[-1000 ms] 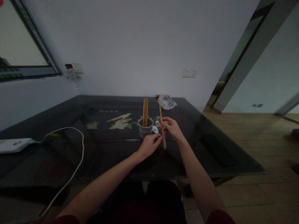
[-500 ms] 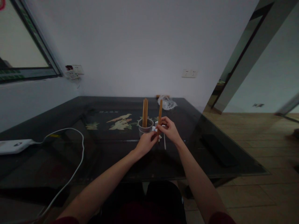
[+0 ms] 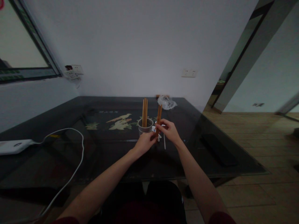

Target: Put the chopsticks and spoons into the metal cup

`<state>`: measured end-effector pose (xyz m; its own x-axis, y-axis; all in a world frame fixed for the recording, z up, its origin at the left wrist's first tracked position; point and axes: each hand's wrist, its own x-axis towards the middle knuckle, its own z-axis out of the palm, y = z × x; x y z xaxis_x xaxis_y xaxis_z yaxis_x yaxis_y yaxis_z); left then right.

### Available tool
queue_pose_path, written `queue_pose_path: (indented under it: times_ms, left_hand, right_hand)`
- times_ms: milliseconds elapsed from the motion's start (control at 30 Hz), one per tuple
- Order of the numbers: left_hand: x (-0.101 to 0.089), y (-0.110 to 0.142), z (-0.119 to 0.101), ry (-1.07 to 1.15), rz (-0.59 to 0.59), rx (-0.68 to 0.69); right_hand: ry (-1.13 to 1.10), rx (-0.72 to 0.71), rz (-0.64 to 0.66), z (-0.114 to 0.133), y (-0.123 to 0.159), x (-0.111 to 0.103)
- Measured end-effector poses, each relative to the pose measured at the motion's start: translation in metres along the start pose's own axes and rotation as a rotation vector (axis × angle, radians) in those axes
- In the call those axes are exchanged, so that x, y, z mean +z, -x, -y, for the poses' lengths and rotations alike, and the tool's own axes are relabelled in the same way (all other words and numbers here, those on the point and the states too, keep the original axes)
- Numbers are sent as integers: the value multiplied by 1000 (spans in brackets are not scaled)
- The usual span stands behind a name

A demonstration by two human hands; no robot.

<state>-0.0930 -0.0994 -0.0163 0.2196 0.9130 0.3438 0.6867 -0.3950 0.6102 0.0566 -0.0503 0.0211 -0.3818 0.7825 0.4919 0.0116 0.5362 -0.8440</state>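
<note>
Head view: left hand (image 3: pixel 145 143) and right hand (image 3: pixel 170 131) together, right of table (image 3: pixel 112 155) center, about midway between near and far edges. Right hand fingers pinch the held chopsticks (image 3: pixel 159 115), near upright, slight tilt, tops pointing to far edge. Left hand fingers closed around their lower end; exact finger placement partly hidden. Count of held sticks unclear, at least two.

Metal cup (image 3: pixel 145 129) just left of them, more chopsticks (image 3: pixel 145 112) standing in it. Left hand overlaps cup's lower part in view; contact can't be told. White handle (image 3: pixel 164 142) lies below right hand, pointing to near edge; small shiny items behind the fingers, mostly hidden.

Clear plastic bag (image 3: pixel 166 102) at far edge, near far right corner, brown item (image 3: pixel 159 96) beside it. Black flat object (image 3: pixel 218 149) along right edge, toward near right corner. White power strip (image 3: pixel 15 147) at left side, white cable (image 3: pixel 83 144) looping off the near edge. Bird pattern (image 3: pixel 120 122) on tabletop, left of cup.
</note>
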Motion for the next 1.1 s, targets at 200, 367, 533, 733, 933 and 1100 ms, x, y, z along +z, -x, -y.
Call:
queue_pose_path:
  times_ms: [200, 367, 533, 733, 933, 1100]
  left_hand:
    - [0, -1, 3, -3, 15, -14]
    - [-1, -2, 3, 2, -5, -16]
    - [-3, -1, 0, 9, -11, -5]
    - [-3, 0, -2, 4, -2, 7]
    - [-2, -1, -1, -24, 19, 33]
    - [-1, -1, -1, -38, 27, 35]
  right_hand:
    - [23, -6, 14, 3, 1, 0]
    - [56, -15, 30, 1, 1, 0]
    - [47, -23, 50, -2, 0, -2]
    - [22, -11, -4, 0, 0, -2]
    - [27, -9, -34, 0, 1, -4]
    - [33, -7, -39, -1, 1, -4]
